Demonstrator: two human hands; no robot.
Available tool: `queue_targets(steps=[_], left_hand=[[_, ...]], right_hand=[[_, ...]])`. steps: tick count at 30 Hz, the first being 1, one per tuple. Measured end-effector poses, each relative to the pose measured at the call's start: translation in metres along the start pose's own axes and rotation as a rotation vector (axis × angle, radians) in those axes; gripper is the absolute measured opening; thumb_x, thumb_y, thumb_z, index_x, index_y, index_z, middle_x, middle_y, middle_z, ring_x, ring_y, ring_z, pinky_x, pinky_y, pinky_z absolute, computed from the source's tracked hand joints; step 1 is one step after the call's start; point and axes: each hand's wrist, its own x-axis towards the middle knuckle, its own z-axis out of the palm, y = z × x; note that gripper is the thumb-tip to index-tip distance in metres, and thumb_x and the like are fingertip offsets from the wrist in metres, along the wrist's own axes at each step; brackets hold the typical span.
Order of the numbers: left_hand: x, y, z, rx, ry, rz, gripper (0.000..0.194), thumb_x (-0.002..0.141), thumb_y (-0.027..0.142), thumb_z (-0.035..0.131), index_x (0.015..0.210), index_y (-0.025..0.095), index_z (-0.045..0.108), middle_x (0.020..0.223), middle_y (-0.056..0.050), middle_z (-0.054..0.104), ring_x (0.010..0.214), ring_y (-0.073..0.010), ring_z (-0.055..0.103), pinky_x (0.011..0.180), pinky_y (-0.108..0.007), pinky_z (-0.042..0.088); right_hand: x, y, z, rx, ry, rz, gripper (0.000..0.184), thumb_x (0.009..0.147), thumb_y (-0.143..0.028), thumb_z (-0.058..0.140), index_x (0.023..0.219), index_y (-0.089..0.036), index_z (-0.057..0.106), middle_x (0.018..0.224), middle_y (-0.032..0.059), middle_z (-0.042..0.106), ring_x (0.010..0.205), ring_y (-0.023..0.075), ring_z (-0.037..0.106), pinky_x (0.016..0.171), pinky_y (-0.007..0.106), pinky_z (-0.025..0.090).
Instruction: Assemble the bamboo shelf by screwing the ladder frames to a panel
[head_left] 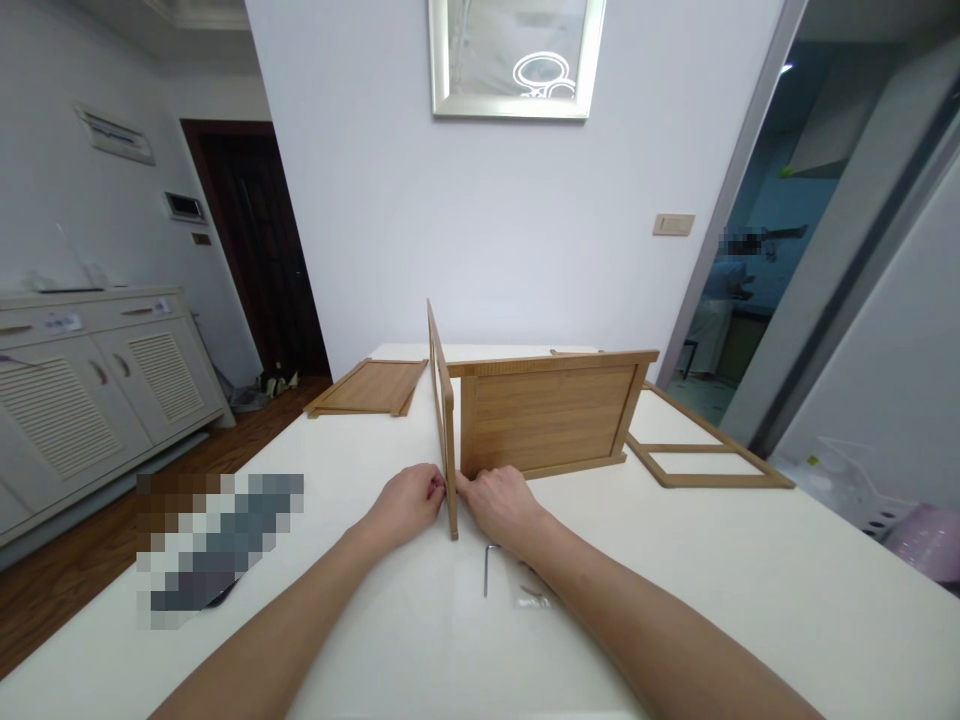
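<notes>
- Wooden frame [450,430]: stands upright and edge-on at the middle of the white surface [375,640], its near end pointing at the camera.
- Panelled wooden board [551,415]: stands on its long edge to the right of the frame, its left end meeting it; its top edge slopes slightly (the far right corner is free).
- Left hand [409,500]: fingers curled against the frame's left face, low down near its near end; whether they grip anything cannot be told.
- Right hand [499,505]: fingers bent at the frame's right face, just before the board's lower left corner; its grip is likewise hidden.
- Hex key [487,575]: lies just below the right hand, between the forearms.
- Clear bag with small parts [532,600]: beside the key, partly under the right forearm in view.
- Flat panels [375,385]: at the far left edge, with bare surface between them and the left hand.
- Open-barred frame [720,481]: flat at the right edge, beyond the board; bare surface in front of it.
- Pixelated item [240,540]: near the left edge, well apart from the left hand.
</notes>
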Motion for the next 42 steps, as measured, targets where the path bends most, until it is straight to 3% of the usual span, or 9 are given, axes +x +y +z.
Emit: queue_targets(steps=[22,30,34,42], left_hand=[[0.001,0.004,0.004,0.108,0.058,0.12,0.012,0.082,0.015,0.049,0.076,0.019,0.058,0.078,-0.004,0.064,0.073,-0.0185,0.059,0.063,-0.027,0.036],[0.003,-0.009,-0.003,-0.1,-0.029,0.01,0.013,0.08,0.024,0.055,0.082,0.019,0.067,0.07,-0.001,0.064,0.066,-0.0164,0.058,0.061,-0.026,0.039],[0.003,-0.008,-0.003,-0.108,-0.048,0.01,0.018,0.078,0.032,0.059,0.084,0.02,0.069,0.07,0.0,0.062,0.066,-0.0165,0.057,0.059,-0.026,0.038],[0.006,-0.009,0.002,-0.111,-0.018,0.043,0.017,0.077,0.026,0.057,0.085,0.018,0.069,0.069,0.001,0.06,0.066,-0.016,0.055,0.061,-0.026,0.037]], right_hand=[[0.001,0.005,0.001,0.12,-0.03,0.051,0.027,0.094,-0.016,0.037,0.116,-0.021,0.051,0.093,0.0104,0.073,0.088,0.0244,0.07,0.073,0.032,0.048],[0.002,0.005,0.002,0.103,-0.071,0.06,0.029,0.097,-0.019,0.031,0.119,-0.021,0.05,0.095,0.0118,0.073,0.092,0.0225,0.069,0.077,0.031,0.047],[0.003,0.005,0.005,0.087,-0.033,0.044,0.027,0.097,-0.02,0.032,0.117,-0.02,0.051,0.092,0.0103,0.073,0.088,0.0245,0.07,0.072,0.032,0.048],[0.006,0.003,0.01,0.096,-0.001,0.032,0.024,0.097,-0.019,0.035,0.111,-0.018,0.054,0.088,0.0103,0.073,0.085,0.0257,0.071,0.069,0.032,0.048]])
